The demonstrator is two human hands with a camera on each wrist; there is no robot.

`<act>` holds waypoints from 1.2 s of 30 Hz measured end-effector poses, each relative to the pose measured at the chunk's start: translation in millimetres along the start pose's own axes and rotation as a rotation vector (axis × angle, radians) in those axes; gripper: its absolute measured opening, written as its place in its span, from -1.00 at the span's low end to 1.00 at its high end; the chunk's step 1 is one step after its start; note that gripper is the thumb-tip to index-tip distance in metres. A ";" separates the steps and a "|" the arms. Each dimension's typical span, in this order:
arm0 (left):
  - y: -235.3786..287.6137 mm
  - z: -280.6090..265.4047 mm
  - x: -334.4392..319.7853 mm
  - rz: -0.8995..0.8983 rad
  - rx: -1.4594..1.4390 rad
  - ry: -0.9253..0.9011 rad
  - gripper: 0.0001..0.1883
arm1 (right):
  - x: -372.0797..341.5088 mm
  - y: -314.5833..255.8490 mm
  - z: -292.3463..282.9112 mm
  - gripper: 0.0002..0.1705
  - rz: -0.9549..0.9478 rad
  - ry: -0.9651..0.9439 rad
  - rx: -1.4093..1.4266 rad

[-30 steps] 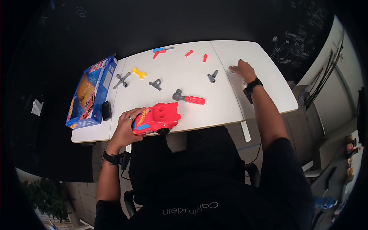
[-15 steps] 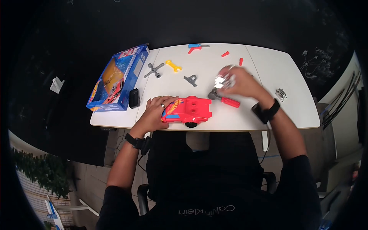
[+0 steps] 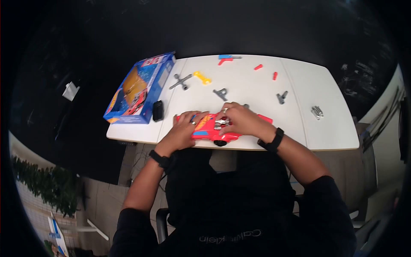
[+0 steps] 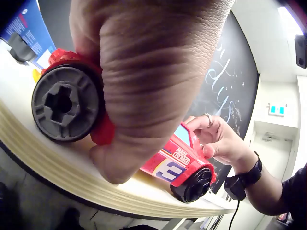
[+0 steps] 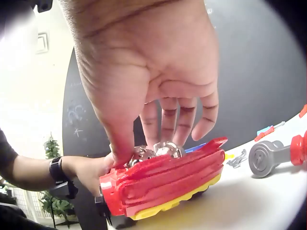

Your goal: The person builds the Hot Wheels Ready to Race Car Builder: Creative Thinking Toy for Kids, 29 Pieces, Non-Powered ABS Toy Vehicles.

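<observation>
A red toy car (image 3: pixel 205 132) with black wheels sits near the table's front edge. My left hand (image 3: pixel 181 132) grips its front end, fingers over the top and thumb down the side, as the left wrist view shows. Over the car's rear half, my right hand (image 3: pixel 242 121) pinches a shiny silver toy engine piece (image 5: pixel 168 149) between thumb and fingers. That piece is right at the car's top. Beyond the car in the right wrist view lies a grey-headed tool (image 5: pixel 266 158) with a red handle, mostly hidden behind my right hand in the head view.
A blue toy box (image 3: pixel 160 85) and a black case (image 3: pixel 158 111) stand at the left. Further back lie a yellow wrench (image 3: pixel 202 78), a grey cross-shaped wrench (image 3: pixel 180 82), grey parts (image 3: pixel 221 94), red pegs (image 3: pixel 275 76) and a red-blue toy screwdriver (image 3: pixel 226 60). Another silver piece (image 3: pixel 317 112) lies right.
My right hand has come from the table's right side with a silver engine piece and is now down on the car's top. The left hand keeps its hold on the car.
</observation>
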State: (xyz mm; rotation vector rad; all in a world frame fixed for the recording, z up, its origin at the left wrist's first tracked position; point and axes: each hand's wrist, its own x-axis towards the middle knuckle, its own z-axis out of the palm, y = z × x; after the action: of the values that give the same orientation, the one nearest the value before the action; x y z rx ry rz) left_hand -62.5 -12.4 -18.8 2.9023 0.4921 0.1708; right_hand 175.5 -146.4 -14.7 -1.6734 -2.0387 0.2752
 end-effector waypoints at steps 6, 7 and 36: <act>0.6 -5.9 3.2 -0.066 0.060 -0.156 0.32 | -28.3 35.8 -34.3 -0.52 0.155 0.269 0.259; 4.2 -11.3 3.9 -0.058 0.056 -0.143 0.32 | -35.8 66.1 -48.7 -0.58 0.176 0.359 0.118; 48.0 69.1 -7.6 0.105 -0.065 0.696 -0.48 | 16.2 -24.2 -53.7 -0.73 -0.023 -0.083 -0.126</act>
State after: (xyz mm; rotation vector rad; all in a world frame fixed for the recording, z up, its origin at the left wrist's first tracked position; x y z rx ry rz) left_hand -44.6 -71.1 -76.8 2.7357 0.4128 1.2042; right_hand 178.5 -144.3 46.3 -1.7382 -2.1754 0.2150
